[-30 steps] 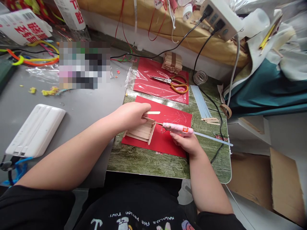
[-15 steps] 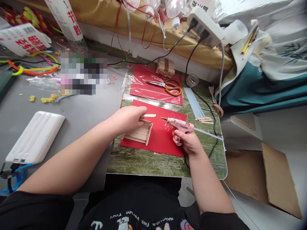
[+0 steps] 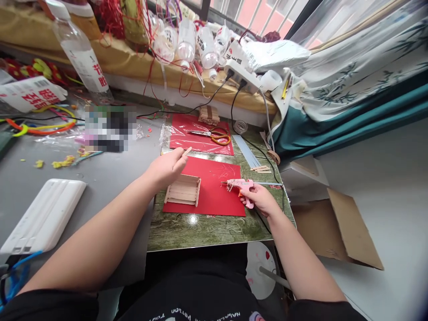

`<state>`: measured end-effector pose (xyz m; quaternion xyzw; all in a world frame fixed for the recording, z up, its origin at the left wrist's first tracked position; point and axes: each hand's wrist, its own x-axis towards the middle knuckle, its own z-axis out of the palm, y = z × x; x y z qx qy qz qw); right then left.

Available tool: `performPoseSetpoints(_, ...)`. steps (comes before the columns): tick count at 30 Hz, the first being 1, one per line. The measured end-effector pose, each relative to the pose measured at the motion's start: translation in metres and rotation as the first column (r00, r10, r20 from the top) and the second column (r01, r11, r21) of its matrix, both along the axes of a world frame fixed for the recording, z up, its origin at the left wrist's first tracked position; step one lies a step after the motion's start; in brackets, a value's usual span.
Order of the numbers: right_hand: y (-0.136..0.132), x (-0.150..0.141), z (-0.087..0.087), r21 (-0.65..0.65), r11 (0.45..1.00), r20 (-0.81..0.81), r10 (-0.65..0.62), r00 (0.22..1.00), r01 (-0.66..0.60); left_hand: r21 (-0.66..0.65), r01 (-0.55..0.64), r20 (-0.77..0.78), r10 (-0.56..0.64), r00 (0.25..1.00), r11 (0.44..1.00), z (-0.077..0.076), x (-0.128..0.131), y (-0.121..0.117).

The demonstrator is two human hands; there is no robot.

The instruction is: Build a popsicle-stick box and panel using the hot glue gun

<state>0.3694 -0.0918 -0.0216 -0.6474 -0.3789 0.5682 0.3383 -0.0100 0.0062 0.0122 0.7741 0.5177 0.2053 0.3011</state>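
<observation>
A popsicle stick (image 3: pixel 187 151) is pinched between the thumb and fingers of my left hand (image 3: pixel 169 167), its free end pointing up and away. Just below that hand, a shallow tray of popsicle sticks (image 3: pixel 183 191) with raised edges lies on a red sheet (image 3: pixel 217 196). My right hand (image 3: pixel 259 198) grips a pink hot glue gun (image 3: pixel 245 185) by its handle. The gun's nozzle points left over the sheet, apart from the stick tray. Thin glue strands hang around the nozzle, and a pale glue stick (image 3: pixel 267 183) juts out of its back.
Behind lie scissors (image 3: pixel 214 135) on a wrapped red pack (image 3: pixel 180 129) and a bundle of popsicle sticks (image 3: pixel 209 115). Pale glue sticks (image 3: pixel 247 151) and short wood pieces (image 3: pixel 261 169) lie at the right, near a black cable (image 3: pixel 267 158). A white power bank (image 3: pixel 45 218) is at the left.
My left hand has lifted away from the stick tray, and the popsicle stick has turned from level to slanting upward. The glue gun stays in my right hand. The camera view has shifted.
</observation>
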Motion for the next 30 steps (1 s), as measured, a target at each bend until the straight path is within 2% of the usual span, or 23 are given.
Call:
performPoseSetpoints(4,0.002,0.005,0.002,0.103,0.995,0.288,-0.013,0.957,-0.017,0.122,-0.047,0.206,0.021,0.978,0.991,-0.008,-0.005,0.003)
performPoseSetpoints(7,0.002,0.005,0.005,0.097,0.994,0.516,-0.005,0.857,-0.053,0.244,-0.034,0.302,-0.043,0.952,0.969,-0.01,-0.004,0.005)
performPoseSetpoints(9,0.0,0.004,0.009,0.06,0.995,0.61,0.027,0.792,-0.08,0.268,0.003,0.37,-0.106,0.923,0.963,-0.01,-0.001,0.004)
performPoseSetpoints(11,-0.004,0.002,0.014,0.048,0.993,0.704,0.043,0.709,-0.109,0.181,0.047,0.485,-0.131,0.865,0.982,-0.008,0.001,0.002)
performPoseSetpoints(13,-0.009,-0.005,0.022,0.107,0.986,0.763,0.002,0.646,-0.129,0.015,0.103,0.617,-0.09,0.782,0.995,-0.006,0.003,-0.001)
performPoseSetpoints(14,-0.011,-0.012,0.026,0.164,0.976,0.762,-0.033,0.647,-0.143,-0.062,0.138,0.666,-0.062,0.743,0.988,-0.004,0.004,-0.003)
performPoseSetpoints(15,-0.014,-0.021,0.031,0.231,0.959,0.722,-0.057,0.69,-0.162,-0.121,0.176,0.697,-0.043,0.716,0.977,-0.002,0.005,-0.006)
performPoseSetpoints(17,-0.016,-0.045,0.039,0.376,0.897,0.585,-0.035,0.81,-0.232,-0.188,0.241,0.721,-0.033,0.692,0.952,0.004,0.007,-0.011)
performPoseSetpoints(18,-0.016,-0.059,0.043,0.453,0.848,0.54,-0.015,0.841,-0.276,-0.211,0.272,0.729,-0.034,0.684,0.939,0.007,0.008,-0.014)
performPoseSetpoints(21,-0.007,-0.104,0.054,0.612,0.67,0.517,0.064,0.854,-0.421,-0.279,0.359,0.78,-0.008,0.626,0.89,0.012,0.011,-0.02)
performPoseSetpoints(23,0.003,-0.128,0.06,0.717,0.541,0.456,0.112,0.883,-0.439,-0.314,0.407,0.814,0.022,0.58,0.858,0.013,0.013,-0.022)
performPoseSetpoints(24,0.008,-0.137,0.062,0.739,0.502,0.434,0.158,0.887,-0.45,-0.325,0.427,0.827,0.035,0.562,0.844,0.012,0.013,-0.022)
performPoseSetpoints(27,0.022,-0.151,0.068,0.745,0.455,0.407,0.27,0.873,-0.488,-0.352,0.485,0.842,0.045,0.538,0.801,0.01,0.013,-0.022)
performPoseSetpoints(30,0.028,-0.152,0.069,0.731,0.441,0.394,0.35,0.85,-0.52,-0.365,0.559,0.844,0.01,0.537,0.745,0.01,0.012,-0.022)
